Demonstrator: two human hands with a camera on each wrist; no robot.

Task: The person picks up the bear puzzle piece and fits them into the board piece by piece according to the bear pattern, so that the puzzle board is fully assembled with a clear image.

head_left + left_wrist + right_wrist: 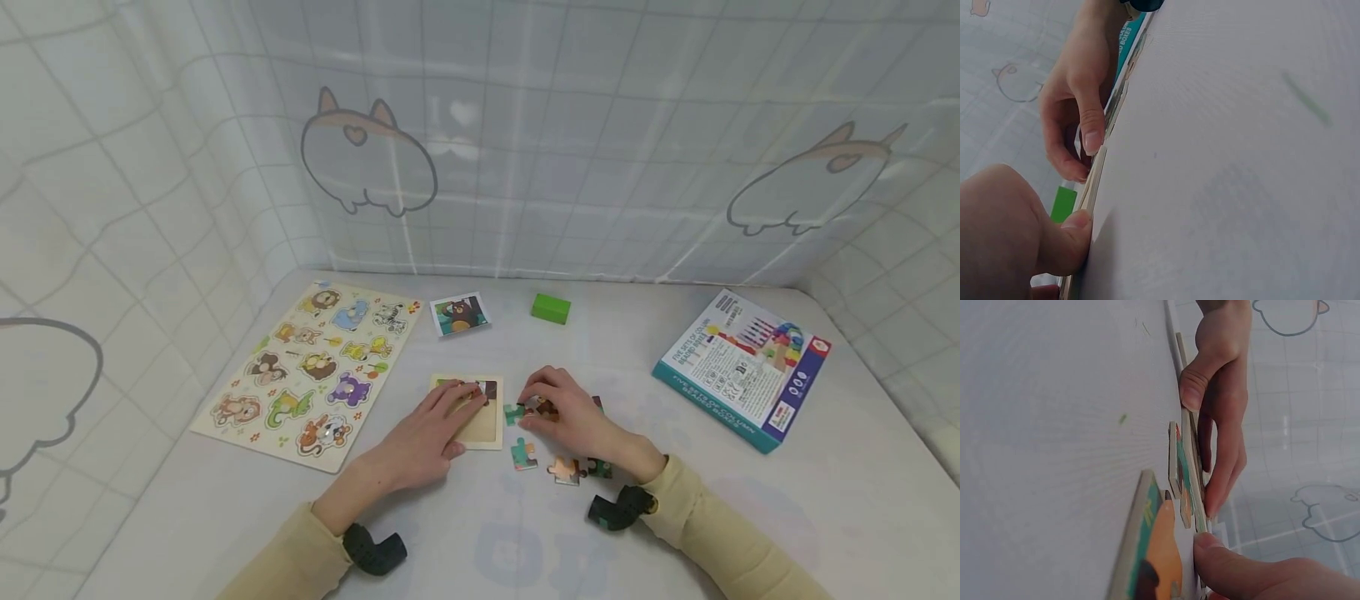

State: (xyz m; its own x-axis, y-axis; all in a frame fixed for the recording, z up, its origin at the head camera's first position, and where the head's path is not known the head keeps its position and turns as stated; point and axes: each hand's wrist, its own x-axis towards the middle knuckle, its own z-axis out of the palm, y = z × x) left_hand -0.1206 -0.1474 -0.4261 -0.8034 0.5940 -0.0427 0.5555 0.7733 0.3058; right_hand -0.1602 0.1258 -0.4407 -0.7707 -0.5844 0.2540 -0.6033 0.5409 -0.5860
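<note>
My left hand [427,433] lies across a small square wooden puzzle tray [489,435], its fingers stretched over the upper part and the thumb at the near edge. Some picture pieces show at the tray's top; its lower part is bare wood. Just right of the tray, my right hand [566,412] pinches a teal and brown jigsaw piece [513,414] between thumb and fingers, low over the table. Its fingers partly hide the piece. Closer to me lie a teal and orange jigsaw piece [523,454], an orange one [566,471] and a dark green one [600,468].
A wooden animal puzzle board [300,379] lies on the left. Behind the tray are a bear picture card [460,315] and a green block [551,308]. A teal and white toy box [742,367] lies at the right. A tiled curtain [525,167] borders the table's back.
</note>
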